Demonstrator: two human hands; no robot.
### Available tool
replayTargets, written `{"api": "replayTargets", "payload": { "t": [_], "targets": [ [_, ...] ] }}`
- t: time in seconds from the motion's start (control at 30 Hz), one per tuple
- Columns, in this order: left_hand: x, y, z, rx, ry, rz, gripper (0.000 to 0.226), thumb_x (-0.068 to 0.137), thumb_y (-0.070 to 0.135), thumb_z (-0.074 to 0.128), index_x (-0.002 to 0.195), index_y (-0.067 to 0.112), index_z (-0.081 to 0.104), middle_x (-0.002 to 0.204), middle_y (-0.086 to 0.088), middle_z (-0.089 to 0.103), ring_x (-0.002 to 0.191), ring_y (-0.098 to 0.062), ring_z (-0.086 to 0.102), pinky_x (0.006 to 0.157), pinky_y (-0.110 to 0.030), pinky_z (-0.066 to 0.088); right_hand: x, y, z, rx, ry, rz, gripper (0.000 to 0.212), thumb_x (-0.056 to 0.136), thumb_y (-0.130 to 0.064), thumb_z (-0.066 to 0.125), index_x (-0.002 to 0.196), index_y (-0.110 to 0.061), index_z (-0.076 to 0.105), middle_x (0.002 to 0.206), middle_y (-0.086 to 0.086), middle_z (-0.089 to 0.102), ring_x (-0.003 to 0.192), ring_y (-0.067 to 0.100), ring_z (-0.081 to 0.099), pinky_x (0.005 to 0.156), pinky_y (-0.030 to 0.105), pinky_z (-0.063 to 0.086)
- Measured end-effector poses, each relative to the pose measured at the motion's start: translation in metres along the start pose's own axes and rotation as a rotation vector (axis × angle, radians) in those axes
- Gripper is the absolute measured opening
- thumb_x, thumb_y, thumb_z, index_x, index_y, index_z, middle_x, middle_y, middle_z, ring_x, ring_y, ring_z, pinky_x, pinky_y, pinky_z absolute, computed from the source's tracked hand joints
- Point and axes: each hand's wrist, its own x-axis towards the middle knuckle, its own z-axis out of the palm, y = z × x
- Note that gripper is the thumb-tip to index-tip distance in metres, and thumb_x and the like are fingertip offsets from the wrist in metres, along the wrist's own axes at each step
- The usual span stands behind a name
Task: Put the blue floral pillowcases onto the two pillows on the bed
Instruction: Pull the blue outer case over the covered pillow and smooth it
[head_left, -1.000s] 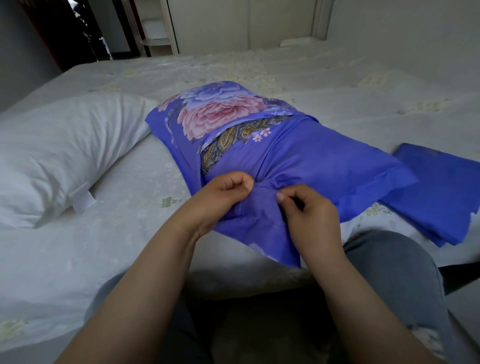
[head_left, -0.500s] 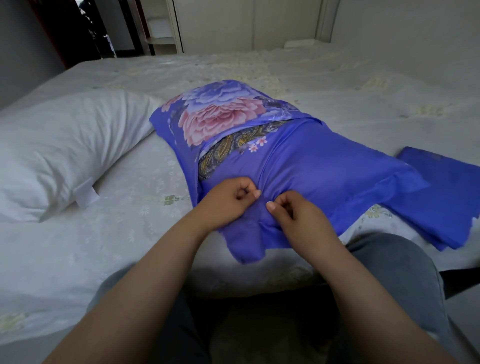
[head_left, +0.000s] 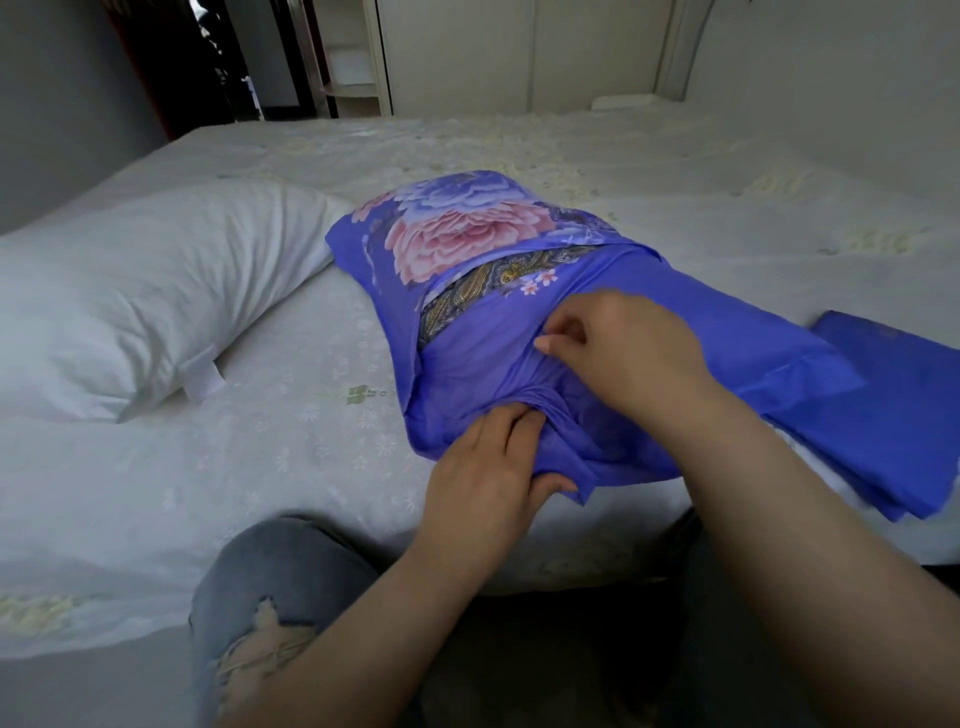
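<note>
- The left hand (head_left: 491, 467) is pinching the bunched near edge of the blue floral fabric pillowcase (head_left: 519, 312), thumb under the cloth.
- The right hand (head_left: 618, 348), fingers curled, is gripping its plain blue cloth just beyond.
- Apparently they are closing the open end on the white bed (head_left: 260, 447); tucking comes next.
- A folded blue pillowcase (head_left: 893, 395) is lying at right.
- The bare white pillow (head_left: 140, 291) is waiting at left.

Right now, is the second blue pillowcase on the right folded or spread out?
Folded. The spare pillowcase lies flat on the bed, with layered edges showing at its near corner and no pillow inside. The white pillow is bare.
</note>
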Motion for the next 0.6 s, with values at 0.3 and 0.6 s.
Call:
{"api": "replayTargets", "payload": {
  "t": [0.3, 0.6],
  "targets": [
    [0.023, -0.018, 0.012, 0.031, 0.019, -0.034, 0.043, 0.069, 0.018, 0.075, 0.107, 0.007, 0.060, 0.105, -0.011, 0.061, 0.089, -0.028, 0.061, 0.072, -0.034, 0.052, 0.036, -0.002, 0.025, -0.291, 0.043, -0.196, 0.035, 0.100, -0.032, 0.039, 0.119, -0.005, 0.052, 0.119, 0.016, 0.053, 0.109, 0.034, 0.051, 0.080, 0.038, 0.041],
    [0.077, -0.100, -0.042, 0.104, 0.040, 0.090, 0.040, 0.069, 0.011, 0.035, 0.100, 0.009, 0.061, 0.087, -0.010, 0.063, 0.077, -0.030, 0.060, 0.068, -0.030, 0.036, 0.076, -0.032, 0.018, -0.031, 0.094, -0.136, 0.030, 0.100, -0.031, 0.034, 0.113, -0.009, 0.050, 0.116, 0.019, 0.061, 0.104, 0.037, 0.058, 0.077, 0.039, 0.043]
  ]
}}
